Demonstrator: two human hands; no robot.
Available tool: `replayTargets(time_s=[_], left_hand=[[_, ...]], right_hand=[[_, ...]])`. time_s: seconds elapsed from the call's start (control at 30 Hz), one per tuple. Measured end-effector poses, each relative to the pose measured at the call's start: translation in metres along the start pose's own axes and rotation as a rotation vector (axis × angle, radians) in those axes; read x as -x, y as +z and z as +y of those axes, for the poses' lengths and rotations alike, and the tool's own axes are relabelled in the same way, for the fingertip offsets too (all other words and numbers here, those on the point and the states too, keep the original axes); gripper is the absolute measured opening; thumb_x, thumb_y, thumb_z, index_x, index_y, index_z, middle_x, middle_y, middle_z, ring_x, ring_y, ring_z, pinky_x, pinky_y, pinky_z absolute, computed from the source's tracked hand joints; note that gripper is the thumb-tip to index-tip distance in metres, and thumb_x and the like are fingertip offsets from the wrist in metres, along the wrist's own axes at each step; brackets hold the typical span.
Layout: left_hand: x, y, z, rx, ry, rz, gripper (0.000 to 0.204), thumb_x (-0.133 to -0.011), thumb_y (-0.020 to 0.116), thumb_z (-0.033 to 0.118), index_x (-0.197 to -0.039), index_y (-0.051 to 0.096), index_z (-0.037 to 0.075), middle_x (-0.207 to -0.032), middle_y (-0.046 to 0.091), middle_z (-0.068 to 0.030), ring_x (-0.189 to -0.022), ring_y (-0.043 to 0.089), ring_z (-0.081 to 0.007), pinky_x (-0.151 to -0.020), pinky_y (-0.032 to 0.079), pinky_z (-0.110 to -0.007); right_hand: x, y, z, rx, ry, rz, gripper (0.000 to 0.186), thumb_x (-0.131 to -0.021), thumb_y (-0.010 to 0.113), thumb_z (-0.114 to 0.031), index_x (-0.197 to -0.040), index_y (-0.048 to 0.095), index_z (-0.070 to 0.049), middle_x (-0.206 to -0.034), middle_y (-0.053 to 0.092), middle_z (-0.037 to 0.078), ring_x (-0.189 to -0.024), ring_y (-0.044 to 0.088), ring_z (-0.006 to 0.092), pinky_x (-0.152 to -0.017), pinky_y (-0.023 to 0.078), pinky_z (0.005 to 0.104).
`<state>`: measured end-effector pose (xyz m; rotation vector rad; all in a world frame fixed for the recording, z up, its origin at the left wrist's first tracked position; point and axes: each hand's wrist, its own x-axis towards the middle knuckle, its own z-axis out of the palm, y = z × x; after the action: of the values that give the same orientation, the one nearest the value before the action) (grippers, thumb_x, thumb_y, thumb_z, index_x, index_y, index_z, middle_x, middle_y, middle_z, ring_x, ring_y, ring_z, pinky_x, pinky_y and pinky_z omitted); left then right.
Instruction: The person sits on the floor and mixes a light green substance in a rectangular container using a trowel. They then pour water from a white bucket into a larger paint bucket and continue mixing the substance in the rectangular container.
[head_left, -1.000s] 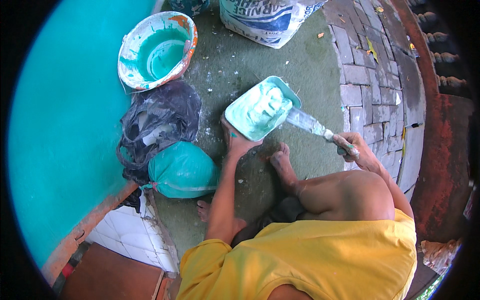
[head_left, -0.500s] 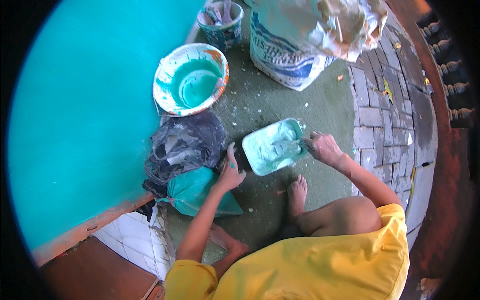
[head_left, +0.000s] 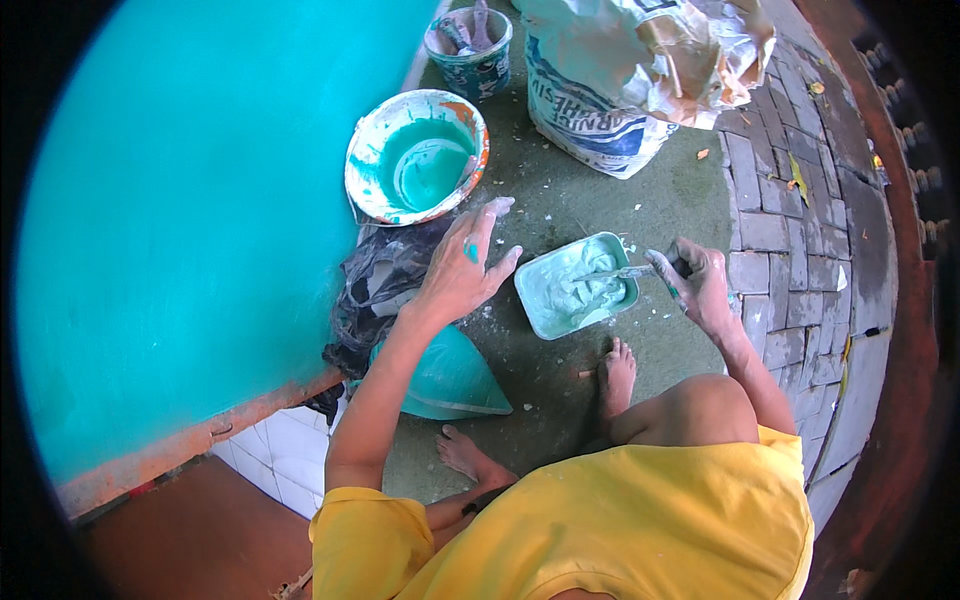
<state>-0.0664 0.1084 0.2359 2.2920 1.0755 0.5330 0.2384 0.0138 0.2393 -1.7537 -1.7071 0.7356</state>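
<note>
A small rectangular pale-green tray (head_left: 540,318) lies on the floor before me, filled with thick mint-coloured paste (head_left: 590,292). Lying in the paste, a narrow pale spatula (head_left: 618,272) sticks out over the tray's right rim. My right hand (head_left: 700,285), dusty with paste, is curled at the spatula's outer end; its fingers partly hide the grip. My left hand (head_left: 462,268) is raised left of the tray, fingers and thumb apart, nothing in it, with a green smear on its back. Beneath and behind it are a crumpled black plastic bag (head_left: 375,270) and a tied green bag (head_left: 450,375).
A white bucket (head_left: 365,180) coated inside with green paint stands by the turquoise wall (head_left: 200,220). Behind it is a smaller tub (head_left: 472,75) with tools inside. A large torn paper sack (head_left: 600,120) stands at the far right, near grey paving (head_left: 790,290). My bare feet flank the near floor.
My left hand has risen from beside the bags and moved forward, toward the bucket. My right hand has drawn back rightward from the tray, baring more of the spatula. The whole view has shifted slightly.
</note>
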Motion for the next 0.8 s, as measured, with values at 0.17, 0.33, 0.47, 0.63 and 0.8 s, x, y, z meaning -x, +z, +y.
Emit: replayTargets(time_s=[0.17, 0.33, 0.47, 0.63, 0.8], left_hand=[[-0.022, 0.003, 0.005, -0.03, 0.045, -0.171, 0.051, -0.082, 0.065, 0.018, -0.127, 0.044, 0.008, -0.126, 0.051, -0.0174, -0.117, 0.049, -0.0364, -0.098, 0.04, -0.041], [-0.063, -0.113, 0.002, -0.069, -0.081, -0.031, 0.044, -0.084, 0.063, 0.017, -0.125, 0.05, 0.005, -0.125, 0.054, -0.0168, -0.118, 0.051, -0.03, -0.1, 0.038, -0.039], [-0.077, -0.242, -0.008, -0.119, -0.107, 0.206, 0.039, -0.097, 0.038, 0.031, -0.113, 0.059, 0.003, -0.116, 0.06, -0.0161, -0.112, 0.055, -0.0298, -0.097, 0.04, -0.038], [-0.069, -0.29, 0.003, 0.033, -0.008, 0.162, 0.058, -0.1, 0.024, 0.036, -0.089, 0.068, -0.001, -0.101, 0.066, -0.0152, -0.108, 0.056, -0.0285, -0.098, 0.04, -0.039], [-0.028, -0.263, 0.01, 0.118, -0.304, 0.077, 0.057, -0.1, 0.025, 0.035, -0.08, 0.068, 0.005, -0.092, 0.067, -0.0127, -0.099, 0.058, -0.0336, -0.091, 0.043, -0.042]], right_hand=[[-0.015, -0.006, 0.0, -0.183, 0.02, 0.027, 0.026, -0.092, 0.056, -0.015, -0.072, 0.054, 0.001, -0.061, 0.039, 0.011, -0.058, 0.036, 0.0096, -0.05, 0.031, 0.0288], [-0.056, -0.107, 0.012, 0.069, -0.147, 0.784, 0.02, -0.092, 0.055, -0.019, -0.104, 0.059, -0.003, -0.077, 0.057, -0.002, -0.058, 0.048, 0.0091, -0.051, 0.038, 0.0262], [-0.133, -0.228, -0.052, -0.552, -0.399, 0.884, 0.026, -0.096, 0.047, -0.029, -0.076, 0.048, -0.012, -0.068, 0.044, -0.003, -0.058, 0.037, 0.0058, -0.051, 0.032, 0.0205], [-0.243, -0.251, -0.179, -0.269, -0.384, 0.467, 0.039, -0.095, 0.048, -0.039, -0.104, 0.059, -0.003, -0.08, 0.055, 0.001, -0.065, 0.049, 0.0065, -0.055, 0.039, 0.022], [-0.262, -0.232, -0.195, -0.217, 0.003, -0.038, 0.053, -0.094, 0.051, -0.044, -0.115, 0.056, 0.004, -0.075, 0.054, 0.0, -0.065, 0.049, 0.0063, -0.055, 0.042, 0.0229]])
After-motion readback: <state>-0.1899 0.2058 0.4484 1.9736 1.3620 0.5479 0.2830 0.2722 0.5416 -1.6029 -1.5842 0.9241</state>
